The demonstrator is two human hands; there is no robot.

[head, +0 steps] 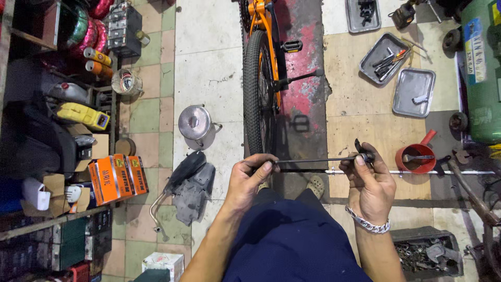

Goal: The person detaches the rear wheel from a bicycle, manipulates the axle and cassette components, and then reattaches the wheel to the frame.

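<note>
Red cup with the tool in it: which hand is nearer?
Right. The right hand holds the lever end of the thin rod, close to the red cup. The left hand grips the rod's far end, by the bicycle tyre.

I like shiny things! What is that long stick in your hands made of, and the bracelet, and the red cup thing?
The thin rod looks like dark metal, faintly glossy. The bracelet looks like polished silvery metal, with bright chain links. The red scoop seems plastic, evenly coloured and dull.
</note>
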